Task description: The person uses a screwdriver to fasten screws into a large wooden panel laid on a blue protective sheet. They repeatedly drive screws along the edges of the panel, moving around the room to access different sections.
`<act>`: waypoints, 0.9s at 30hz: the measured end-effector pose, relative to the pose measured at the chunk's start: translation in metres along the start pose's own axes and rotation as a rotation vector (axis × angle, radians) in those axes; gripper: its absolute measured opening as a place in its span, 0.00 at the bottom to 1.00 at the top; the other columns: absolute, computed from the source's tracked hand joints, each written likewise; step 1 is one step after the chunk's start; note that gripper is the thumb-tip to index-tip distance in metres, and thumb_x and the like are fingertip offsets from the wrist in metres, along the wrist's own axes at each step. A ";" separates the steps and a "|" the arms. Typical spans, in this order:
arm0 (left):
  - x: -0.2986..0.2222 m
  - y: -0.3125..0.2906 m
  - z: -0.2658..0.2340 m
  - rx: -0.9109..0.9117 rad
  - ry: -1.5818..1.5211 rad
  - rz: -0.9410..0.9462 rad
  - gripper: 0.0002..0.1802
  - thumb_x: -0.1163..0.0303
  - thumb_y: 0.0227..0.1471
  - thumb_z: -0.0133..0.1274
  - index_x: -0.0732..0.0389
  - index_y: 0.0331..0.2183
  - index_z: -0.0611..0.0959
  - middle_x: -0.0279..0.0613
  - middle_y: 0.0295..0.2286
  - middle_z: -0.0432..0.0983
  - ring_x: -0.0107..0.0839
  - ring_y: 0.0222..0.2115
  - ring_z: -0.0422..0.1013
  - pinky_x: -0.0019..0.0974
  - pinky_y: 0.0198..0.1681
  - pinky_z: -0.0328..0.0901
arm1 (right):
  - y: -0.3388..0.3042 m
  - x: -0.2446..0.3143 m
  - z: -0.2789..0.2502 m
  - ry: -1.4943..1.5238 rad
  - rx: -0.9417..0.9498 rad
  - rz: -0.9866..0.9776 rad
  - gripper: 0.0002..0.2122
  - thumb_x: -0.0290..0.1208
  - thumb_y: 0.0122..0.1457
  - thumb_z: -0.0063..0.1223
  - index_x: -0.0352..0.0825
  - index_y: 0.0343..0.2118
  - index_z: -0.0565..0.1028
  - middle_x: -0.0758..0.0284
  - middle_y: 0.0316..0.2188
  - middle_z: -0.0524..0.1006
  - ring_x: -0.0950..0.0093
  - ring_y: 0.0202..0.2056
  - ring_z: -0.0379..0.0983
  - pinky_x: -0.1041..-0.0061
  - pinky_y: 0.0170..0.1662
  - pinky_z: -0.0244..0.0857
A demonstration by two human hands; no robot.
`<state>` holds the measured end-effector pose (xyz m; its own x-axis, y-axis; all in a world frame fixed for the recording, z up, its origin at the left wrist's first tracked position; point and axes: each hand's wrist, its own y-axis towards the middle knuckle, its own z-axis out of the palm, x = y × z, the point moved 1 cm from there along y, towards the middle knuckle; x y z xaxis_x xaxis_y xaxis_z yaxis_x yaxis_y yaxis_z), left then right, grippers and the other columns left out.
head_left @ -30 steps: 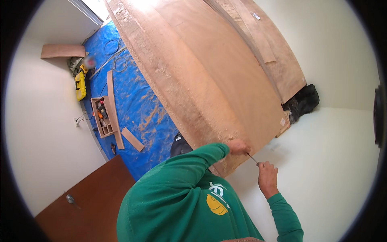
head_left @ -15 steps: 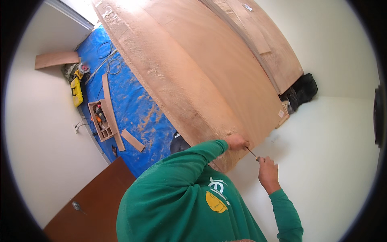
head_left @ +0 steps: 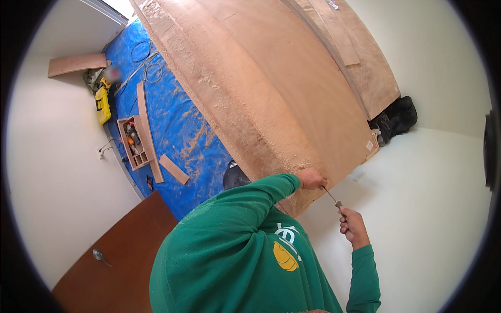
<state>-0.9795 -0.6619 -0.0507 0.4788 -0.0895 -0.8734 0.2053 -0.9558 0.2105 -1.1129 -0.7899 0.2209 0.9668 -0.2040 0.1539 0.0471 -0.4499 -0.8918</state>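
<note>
My right hand is closed round the end of a screwdriver with a dark handle and a thin metal shaft. The shaft slants up and left to the near end of a large wooden panel. There my left hand rests by the panel's edge, its fingers pinched together at the screwdriver's tip. Whatever lies between those fingers is hidden. Sawdust and shavings coat the panel's left side and the surface around my left hand.
A blue tarp with sawdust covers the floor at left. On it are a wooden tool box, wood strips, and cables. A yellow case stands by the wall. A brown door is lower left, a black bag right.
The view has shifted slightly. My right hand has drawn back a little from my left, and more of the screwdriver's handle shows. My left hand stays at the panel's edge.
</note>
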 end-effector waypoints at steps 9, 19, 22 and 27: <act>-0.012 -0.001 -0.013 0.081 -0.085 -0.061 0.07 0.61 0.58 0.60 0.50 0.36 0.88 0.37 0.35 0.85 0.47 0.39 0.82 0.51 0.41 0.74 | -0.012 -0.002 0.013 -1.307 -0.461 -0.943 0.16 0.32 0.64 0.62 0.36 0.52 0.75 0.59 0.41 0.76 0.60 0.36 0.76 0.56 0.41 0.71; -0.009 -0.002 -0.007 0.041 -0.100 -0.043 0.08 0.59 0.56 0.61 0.50 0.33 0.87 0.35 0.35 0.85 0.44 0.38 0.81 0.51 0.40 0.74 | -0.008 0.008 -0.017 0.115 0.142 0.063 0.14 0.43 0.70 0.62 0.38 0.45 0.73 0.67 0.26 0.75 0.77 0.17 0.65 0.71 0.22 0.64; -0.009 -0.002 -0.009 0.036 -0.096 -0.080 0.08 0.58 0.56 0.62 0.51 0.33 0.87 0.35 0.34 0.85 0.45 0.38 0.81 0.51 0.40 0.74 | -0.012 0.005 -0.008 -0.747 -0.197 -0.658 0.14 0.34 0.65 0.64 0.36 0.48 0.73 0.61 0.34 0.77 0.66 0.27 0.74 0.63 0.31 0.70; -0.009 -0.001 -0.010 0.031 -0.091 -0.096 0.10 0.56 0.55 0.64 0.51 0.33 0.86 0.35 0.33 0.85 0.46 0.36 0.81 0.51 0.39 0.74 | -0.020 -0.006 0.004 -1.266 -0.416 -0.810 0.19 0.25 0.61 0.65 0.33 0.53 0.72 0.55 0.43 0.76 0.55 0.39 0.76 0.57 0.41 0.71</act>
<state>-0.9757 -0.6570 -0.0392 0.3789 -0.0209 -0.9252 0.2190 -0.9693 0.1116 -1.1190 -0.7766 0.2360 0.3024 0.9458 -0.1188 0.7782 -0.3169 -0.5422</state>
